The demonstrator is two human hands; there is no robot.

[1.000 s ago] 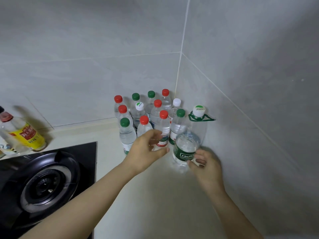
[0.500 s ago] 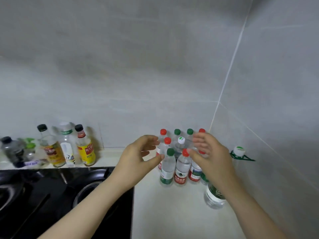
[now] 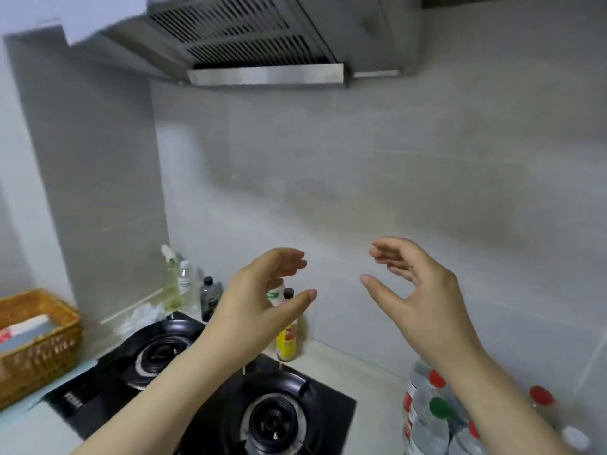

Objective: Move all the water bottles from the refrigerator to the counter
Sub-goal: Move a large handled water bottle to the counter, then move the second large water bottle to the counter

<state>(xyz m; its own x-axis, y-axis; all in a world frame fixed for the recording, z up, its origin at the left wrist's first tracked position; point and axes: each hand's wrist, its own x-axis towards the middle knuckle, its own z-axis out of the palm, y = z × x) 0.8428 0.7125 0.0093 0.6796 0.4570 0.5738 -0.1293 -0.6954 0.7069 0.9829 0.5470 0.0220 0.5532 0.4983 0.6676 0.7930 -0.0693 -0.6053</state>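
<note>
- The left hand (image 3: 262, 300) is raised in front of the tiled wall (image 3: 377, 165), above the far edge of the gas stove (image 3: 108, 392). Its fingers are loosely curved, its thumb stands apart below them, and it holds nothing.
- The right hand (image 3: 423, 300) is raised level with it, well to the right, palm turned toward the left hand. Its fingers are also loosely curved and spread, thumb apart, and it is empty too.
- The water bottles (image 3: 430, 418) stand upright in a tight cluster on the counter (image 3: 374, 379) at the near right, partly hidden under the right forearm. Red, green and white caps show among them.
- The black gas stove lies on the counter left of the bottles, with one burner (image 3: 272, 421) near and another burner (image 3: 157, 353) farther left.
- A yellow-labelled bottle (image 3: 287, 343) stands against the wall just beyond the stove, partly behind the left hand.
- Farther left along the wall stand a dark bottle (image 3: 210, 297) and two clear bottles (image 3: 179, 280).
- A wicker basket (image 3: 42, 356) sits at the far left edge.
- A range hood (image 3: 256, 41) hangs above the stove.
</note>
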